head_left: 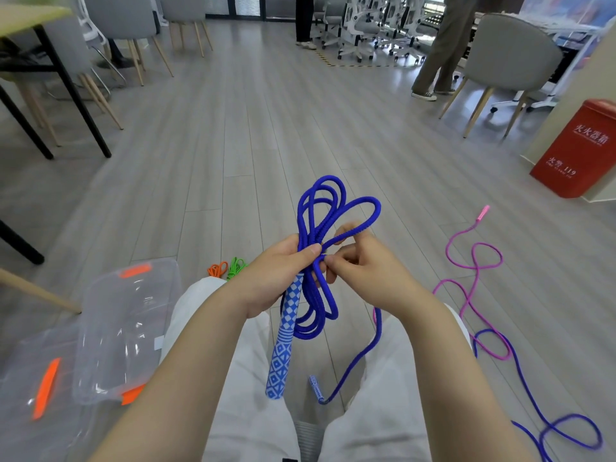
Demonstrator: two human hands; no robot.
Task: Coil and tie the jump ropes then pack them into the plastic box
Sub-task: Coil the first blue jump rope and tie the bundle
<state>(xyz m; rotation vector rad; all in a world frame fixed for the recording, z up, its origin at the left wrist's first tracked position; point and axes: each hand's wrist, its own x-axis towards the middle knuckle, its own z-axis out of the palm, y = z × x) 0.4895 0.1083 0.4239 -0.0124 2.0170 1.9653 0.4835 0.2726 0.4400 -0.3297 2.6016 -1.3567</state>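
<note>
A blue jump rope (328, 208) is gathered into several loops above my lap. My left hand (276, 275) grips the bundle at its middle, and a blue-and-white patterned handle (283, 345) hangs down from that fist. My right hand (363, 271) pinches a strand of the same rope right beside the left thumb. A second rope, pink fading to purple (473, 271), lies loose on the floor to the right, its end handle (316, 390) hanging between my knees. The clear plastic box (126, 328) with orange clips sits on the floor at my left.
The box's clear lid (36, 378) with an orange latch lies left of the box. A small orange and green rope bundle (226, 268) rests on the floor behind my left knee. A red fire-extinguisher box (580, 148) stands far right. Chairs, table legs and standing people are further back.
</note>
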